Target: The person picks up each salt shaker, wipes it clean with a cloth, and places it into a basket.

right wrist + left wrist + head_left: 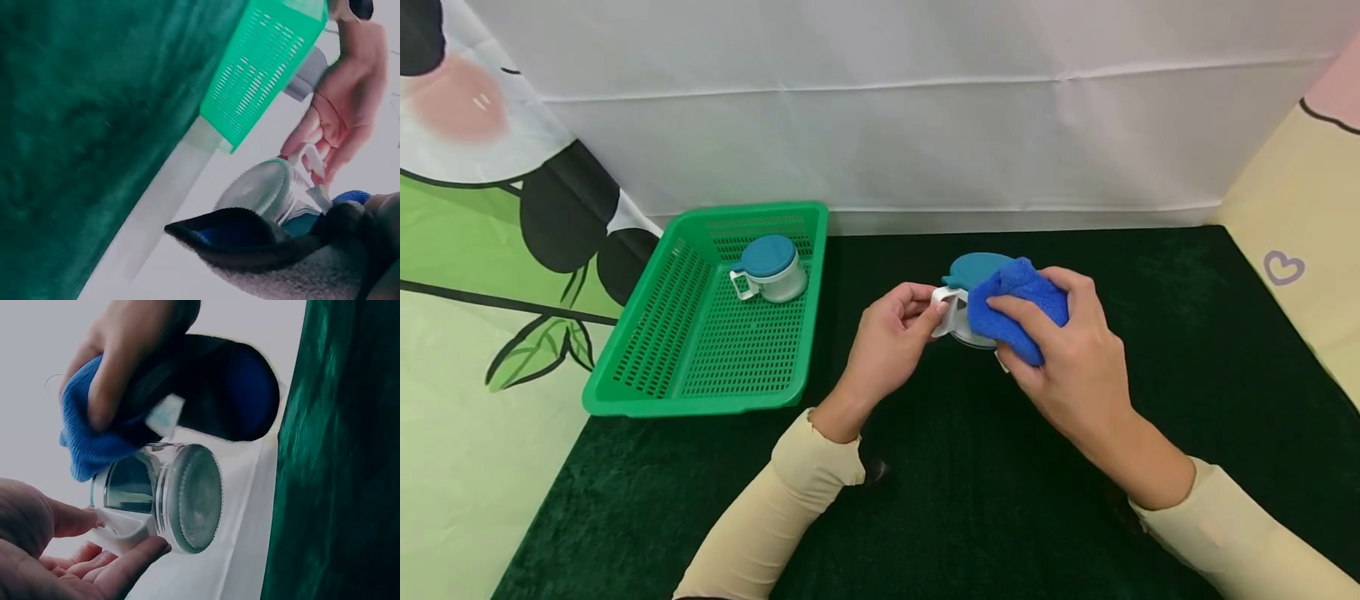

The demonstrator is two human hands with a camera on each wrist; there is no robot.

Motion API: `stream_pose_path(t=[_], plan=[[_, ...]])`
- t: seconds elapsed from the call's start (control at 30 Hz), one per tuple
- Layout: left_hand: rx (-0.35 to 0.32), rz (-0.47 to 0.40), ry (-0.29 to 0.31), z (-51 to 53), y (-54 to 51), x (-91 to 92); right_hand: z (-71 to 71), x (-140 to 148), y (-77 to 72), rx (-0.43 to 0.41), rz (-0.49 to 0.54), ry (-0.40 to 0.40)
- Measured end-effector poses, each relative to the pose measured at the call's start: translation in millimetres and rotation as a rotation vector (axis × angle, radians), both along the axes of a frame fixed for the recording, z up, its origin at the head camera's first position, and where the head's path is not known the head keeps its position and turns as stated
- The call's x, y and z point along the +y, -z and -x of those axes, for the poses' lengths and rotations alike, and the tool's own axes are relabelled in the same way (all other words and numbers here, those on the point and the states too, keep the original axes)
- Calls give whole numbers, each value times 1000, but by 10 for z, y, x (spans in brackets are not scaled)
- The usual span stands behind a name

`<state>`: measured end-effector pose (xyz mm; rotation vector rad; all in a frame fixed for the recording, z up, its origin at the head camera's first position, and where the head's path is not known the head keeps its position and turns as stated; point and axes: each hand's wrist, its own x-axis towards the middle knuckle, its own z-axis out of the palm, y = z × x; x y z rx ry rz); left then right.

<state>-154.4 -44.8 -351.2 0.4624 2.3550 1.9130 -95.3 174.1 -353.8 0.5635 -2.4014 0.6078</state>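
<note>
My left hand (891, 333) pinches the white handle (125, 528) of a clear glass jar (194, 500) with a blue lid (981, 268). The jar is held up off the table, and its round base faces the left wrist view. My right hand (1067, 358) grips a blue cloth (1018, 308) and presses it against the jar's right side, hiding much of the glass in the head view. A loose end of the cloth hangs below the fingers in both wrist views, with a small white tag (165, 415) on it.
A green plastic basket (816, 333) stands on the left of the dark green cloth-covered table (970, 500). Inside it, towards the back, sits a second jar (782, 283) with a blue lid and white handle. A white curtain (887, 150) hangs behind the table.
</note>
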Motion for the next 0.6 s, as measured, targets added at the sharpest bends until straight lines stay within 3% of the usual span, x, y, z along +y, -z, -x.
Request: stream_pose_path(t=[0.1, 0.27, 0.5, 0.6], plan=[[23, -4, -14, 3, -24, 29, -2, -30, -17, 17, -46, -2], [58, 40, -58, 25, -72, 34, -48, -47, 133, -11, -151, -27], [98, 119, -63, 2, -43, 67, 18, -80, -23, 9, -152, 52], [122, 139, -82, 5, -50, 70, 7, -115, 1, -9, -194, 50]])
